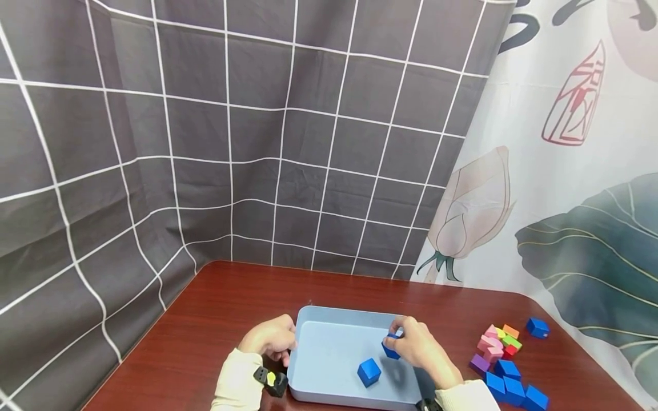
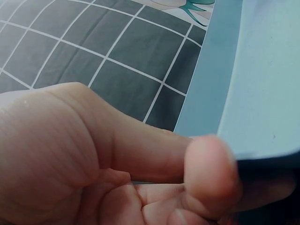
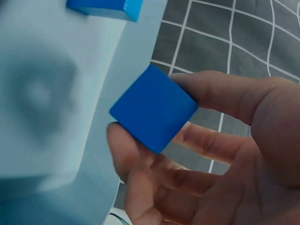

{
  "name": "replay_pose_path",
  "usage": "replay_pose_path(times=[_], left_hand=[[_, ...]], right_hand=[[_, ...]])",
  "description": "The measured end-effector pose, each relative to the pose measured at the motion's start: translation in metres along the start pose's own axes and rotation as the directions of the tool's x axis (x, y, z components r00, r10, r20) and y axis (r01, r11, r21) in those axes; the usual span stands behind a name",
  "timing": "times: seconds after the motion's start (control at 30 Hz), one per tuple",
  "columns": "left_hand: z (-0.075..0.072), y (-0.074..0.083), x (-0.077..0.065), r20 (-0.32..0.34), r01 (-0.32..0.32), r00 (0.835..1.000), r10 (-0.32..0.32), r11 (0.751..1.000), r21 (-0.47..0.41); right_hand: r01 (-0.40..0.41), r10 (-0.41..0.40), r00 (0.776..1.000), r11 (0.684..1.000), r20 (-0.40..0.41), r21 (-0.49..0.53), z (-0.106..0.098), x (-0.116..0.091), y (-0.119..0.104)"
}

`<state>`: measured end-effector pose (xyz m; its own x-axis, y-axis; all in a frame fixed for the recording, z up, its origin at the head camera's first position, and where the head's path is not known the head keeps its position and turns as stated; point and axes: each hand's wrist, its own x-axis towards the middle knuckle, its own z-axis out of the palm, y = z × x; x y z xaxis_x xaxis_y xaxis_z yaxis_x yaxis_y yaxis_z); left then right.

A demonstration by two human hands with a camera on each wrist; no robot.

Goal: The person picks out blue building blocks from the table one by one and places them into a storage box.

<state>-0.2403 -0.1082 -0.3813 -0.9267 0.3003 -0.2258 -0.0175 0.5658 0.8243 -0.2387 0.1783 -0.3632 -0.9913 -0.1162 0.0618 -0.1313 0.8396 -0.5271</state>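
Observation:
A light blue tray (image 1: 329,348) lies on the table, with one blue cube (image 1: 369,372) resting inside it on the right half. My left hand (image 1: 269,338) is at the tray's left side; in the left wrist view the thumb (image 2: 211,171) sits at the rim and a finger reaches beneath, pinching the edge. Over the tray's right part, my right hand (image 1: 418,347) holds a second blue cube (image 3: 154,108) between thumb and fingers. That cube is raised above the tray floor, and a shadow falls below it.
Right of the tray, several blue cubes (image 1: 514,391) lie grouped on the red-brown table (image 1: 231,297). Small coloured blocks (image 1: 490,345) and a purple cube (image 1: 480,364) lie just behind them. Another blue cube (image 1: 537,327) is farther back. A grey checked curtain (image 1: 257,137) hangs behind.

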Motion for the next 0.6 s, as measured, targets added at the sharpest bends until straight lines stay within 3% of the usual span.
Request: replay_pose_path(times=[0.37,0.6], left_hand=[[0.001,0.0,0.0,-0.001,0.001,1.0,-0.001,1.0,0.003],[0.0,-0.001,0.0,-0.006,0.002,1.0,-0.002,1.0,0.012]], right_hand=[[0.075,-0.054,0.986,0.989,0.155,-0.131,0.019,-0.008,-0.007],[0.098,-0.069,0.984,0.979,0.165,-0.177,0.025,-0.011,-0.012]])
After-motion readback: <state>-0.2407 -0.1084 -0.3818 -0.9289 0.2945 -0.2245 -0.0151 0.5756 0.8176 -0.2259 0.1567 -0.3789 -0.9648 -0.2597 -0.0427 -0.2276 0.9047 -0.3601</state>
